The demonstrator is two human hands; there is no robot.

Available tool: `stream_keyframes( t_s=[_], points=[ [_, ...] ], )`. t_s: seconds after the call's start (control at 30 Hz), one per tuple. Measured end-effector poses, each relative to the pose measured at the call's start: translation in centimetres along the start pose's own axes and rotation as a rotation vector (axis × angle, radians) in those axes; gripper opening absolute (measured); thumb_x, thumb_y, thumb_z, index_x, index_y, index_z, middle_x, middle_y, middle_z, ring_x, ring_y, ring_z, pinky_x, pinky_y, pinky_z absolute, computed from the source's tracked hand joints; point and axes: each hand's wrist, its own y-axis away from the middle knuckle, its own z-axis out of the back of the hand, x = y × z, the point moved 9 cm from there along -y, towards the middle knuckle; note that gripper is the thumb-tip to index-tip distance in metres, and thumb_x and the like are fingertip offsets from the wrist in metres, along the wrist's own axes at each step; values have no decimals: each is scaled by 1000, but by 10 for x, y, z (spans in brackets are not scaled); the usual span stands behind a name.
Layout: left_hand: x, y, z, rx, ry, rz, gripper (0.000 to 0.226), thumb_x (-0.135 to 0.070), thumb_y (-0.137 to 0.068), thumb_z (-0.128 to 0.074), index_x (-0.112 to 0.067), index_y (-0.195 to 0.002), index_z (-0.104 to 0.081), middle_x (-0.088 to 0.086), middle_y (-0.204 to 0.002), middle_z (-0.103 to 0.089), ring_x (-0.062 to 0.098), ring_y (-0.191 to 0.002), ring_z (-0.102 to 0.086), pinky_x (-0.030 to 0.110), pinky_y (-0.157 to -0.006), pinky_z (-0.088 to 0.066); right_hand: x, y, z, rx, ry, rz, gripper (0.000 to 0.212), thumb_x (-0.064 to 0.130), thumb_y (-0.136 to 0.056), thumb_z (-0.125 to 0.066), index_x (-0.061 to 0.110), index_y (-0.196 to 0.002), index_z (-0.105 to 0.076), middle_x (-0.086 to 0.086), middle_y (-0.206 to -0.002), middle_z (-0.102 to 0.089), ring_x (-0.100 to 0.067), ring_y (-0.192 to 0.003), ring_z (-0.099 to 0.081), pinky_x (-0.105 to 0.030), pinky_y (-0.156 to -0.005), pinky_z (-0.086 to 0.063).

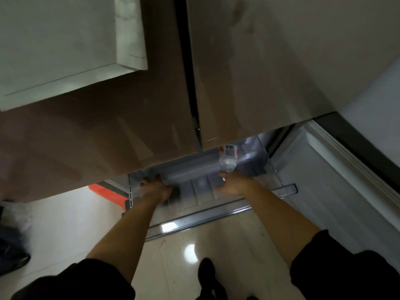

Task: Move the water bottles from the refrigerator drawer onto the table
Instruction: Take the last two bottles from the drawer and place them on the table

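A clear water bottle (227,158) with a red-and-white label lies in the pulled-out grey refrigerator drawer (201,185), its far end hidden under the upper door. My right hand (232,184) hovers inside the drawer just below the bottle's near end, fingers spread and thumb close to the bottle. My left hand (154,187) is at the drawer's left side with its fingers curled downward. Blur and shadow hide what those fingers are pressing or holding.
Brown upper fridge doors (108,126) overhang the drawer closely. The lower door (324,187) stands swung out at the right. A glossy tiled floor (190,245) lies below, with my foot (206,271), a red-and-black object (108,192) at the left and a dark bag (10,250).
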Motion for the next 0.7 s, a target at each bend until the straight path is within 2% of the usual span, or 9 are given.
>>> stream_keyframes(
  t_s=[0.1,0.23,0.33,0.4,0.43,0.47,0.57,0.7],
  points=[
    [-5,-5,-1,-9,-56,-11,69,-55,-92,-51,-16,-146,-37,21,-150,-36,40,-135,-38,38,-108,-35,-1,1,2,-32,-35,-5,65,34,-97,-60,16,-152,-32,-12,-151,-41,-30,-131,-49,-37,-104,-43],
    [-27,31,2,51,85,-197,32,-33,-96,-54,-11,-115,-66,17,-123,-64,33,-114,-58,35,-97,-48,-1,13,6,-31,-22,-49,53,32,-98,-58,16,-146,-44,-11,-148,-46,-28,-130,-50,-33,-104,-41],
    [-30,65,1,38,135,-224,26,-30,-96,-50,-14,-112,-64,17,-119,-65,35,-111,-58,34,-94,-48,8,33,12,-44,39,6,42,34,-96,-55,20,-135,-58,-10,-140,-54,-29,-124,-53,-35,-104,-45],
    [-27,84,4,4,212,-210,21,-37,-93,-52,-22,-108,-58,18,-120,-63,36,-109,-59,36,-93,-48,15,48,18,-102,31,57,22,34,-92,-55,24,-105,-69,-8,-119,-64,-29,-111,-60,-34,-90,-51],
    [-25,94,7,-13,250,-201,21,-41,-91,-54,-26,-106,-54,18,-120,-62,36,-106,-60,36,-90,-49,17,57,21,-137,5,76,14,35,-90,-56,26,-92,-67,-7,-109,-66,-29,-105,-63,-34,-83,-52],
    [-25,103,11,-33,270,-195,21,-43,-88,-56,-29,-103,-50,18,-119,-61,35,-103,-61,35,-86,-49,19,66,24,-170,-19,95,12,36,-90,-58,26,-89,-65,-6,-104,-67,-28,-100,-64,-33,-79,-52],
    [-23,134,33,-195,280,-203,22,-41,-85,-61,-27,-100,-51,17,-111,-62,36,-101,-61,34,-81,-47,28,99,40,-300,-62,154,26,37,-90,-63,26,-113,-60,-3,-113,-64,-28,-104,-61,-32,-79,-49],
    [-16,166,77,-471,270,-207,18,-38,-89,-58,-25,-100,-52,10,-99,-66,34,-91,-62,34,-73,-46,24,124,75,-505,-195,122,36,33,-89,-63,29,-124,-54,-5,-116,-64,-31,-105,-60,-29,-75,-44]
  ],
)
